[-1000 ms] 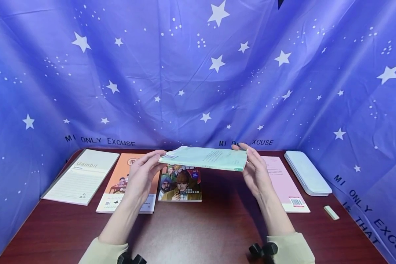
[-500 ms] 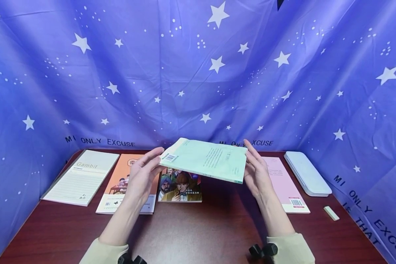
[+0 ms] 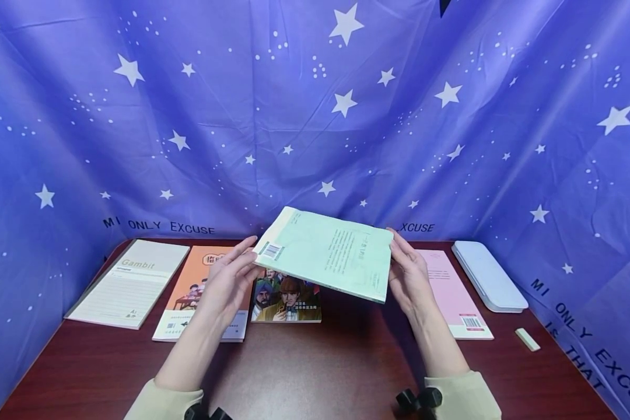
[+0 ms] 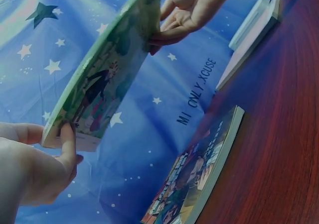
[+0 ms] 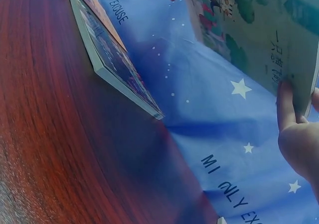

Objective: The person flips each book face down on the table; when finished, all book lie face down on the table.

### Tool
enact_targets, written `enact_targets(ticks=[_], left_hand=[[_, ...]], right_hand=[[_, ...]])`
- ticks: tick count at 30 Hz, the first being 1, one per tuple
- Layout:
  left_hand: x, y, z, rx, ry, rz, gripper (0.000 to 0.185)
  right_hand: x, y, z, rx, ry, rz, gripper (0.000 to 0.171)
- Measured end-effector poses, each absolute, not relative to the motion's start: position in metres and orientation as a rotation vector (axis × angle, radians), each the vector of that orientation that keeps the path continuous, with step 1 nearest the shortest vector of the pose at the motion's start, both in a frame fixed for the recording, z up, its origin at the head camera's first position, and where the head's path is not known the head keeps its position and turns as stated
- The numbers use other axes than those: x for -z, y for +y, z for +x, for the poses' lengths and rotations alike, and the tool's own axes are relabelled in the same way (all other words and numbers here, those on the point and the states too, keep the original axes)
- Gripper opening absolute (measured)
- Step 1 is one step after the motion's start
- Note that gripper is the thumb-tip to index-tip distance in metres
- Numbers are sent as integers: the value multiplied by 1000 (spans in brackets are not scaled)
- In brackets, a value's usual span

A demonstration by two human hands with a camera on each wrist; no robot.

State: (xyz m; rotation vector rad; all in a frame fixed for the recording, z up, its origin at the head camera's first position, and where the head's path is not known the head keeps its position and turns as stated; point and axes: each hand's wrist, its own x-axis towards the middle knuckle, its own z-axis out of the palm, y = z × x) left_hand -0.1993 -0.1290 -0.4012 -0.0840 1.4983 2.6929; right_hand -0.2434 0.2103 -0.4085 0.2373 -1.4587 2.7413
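Observation:
A thin pale-green book (image 3: 328, 254) hangs in the air above the dark wooden table (image 3: 315, 361), its back cover with a barcode tilted toward me and its far edge raised. My left hand (image 3: 244, 262) pinches the book's left edge. My right hand (image 3: 399, 256) grips the right edge. In the left wrist view the book (image 4: 104, 69) shows its illustrated front cover facing down, with the left hand (image 4: 55, 154) at its near corner and the right hand (image 4: 169, 27) at the far one. The right wrist view shows the book (image 5: 259, 30) with the right hand (image 5: 294, 119) at its edge.
Under the held book lies a detective-cover book (image 3: 286, 300). An orange book (image 3: 181, 294) and a "Gambit" notebook (image 3: 131, 280) lie to its left. A pink book (image 3: 451, 286), a white case (image 3: 488, 274) and a small eraser (image 3: 527, 338) lie to the right. Star-print blue cloth (image 3: 315, 116) closes the back and sides.
The green book has tipped from nearly flat to steeply tilted, its far edge rising and its back cover turning toward me. Both hands kept their hold.

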Motion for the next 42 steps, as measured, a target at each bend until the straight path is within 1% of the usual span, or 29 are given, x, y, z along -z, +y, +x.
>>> enact_targets(ticks=[4,6,14,16,19,21,26,28,37,42], left_hand=[[401,-129,-200,-2678,1504,-77,61],[401,-128,-200,-2672,1510,-78,61],[402,-128,-199,-2640,1550,-90,65],[402,-128,-198,-2627,1575,-90,65],[402,-128,-198,-2605,1616,-82,65],[402,-128,-198,-2591,1641,-76,65],[401,-127,-198,-2537,1710,-68,67],[401,-126,-197,-2515,1732,-70,67],[401,-126,-198,-2451,1798,-99,70],[402,-126,-198,-2392,1861,-102,69]], right_hand=[[410,210,-245,-2760,-1389,180,32],[410,210,-246,-2772,-1357,156,24],[412,209,-246,-2766,-1391,112,23],[412,209,-246,-2740,-1460,114,30],[412,209,-246,-2695,-1573,127,48],[412,209,-245,-2679,-1633,134,56],[411,210,-244,-2673,-1764,157,58],[411,210,-243,-2675,-1828,186,61],[414,212,-244,-2736,-2002,467,97],[412,214,-243,-2741,-2031,525,103]])
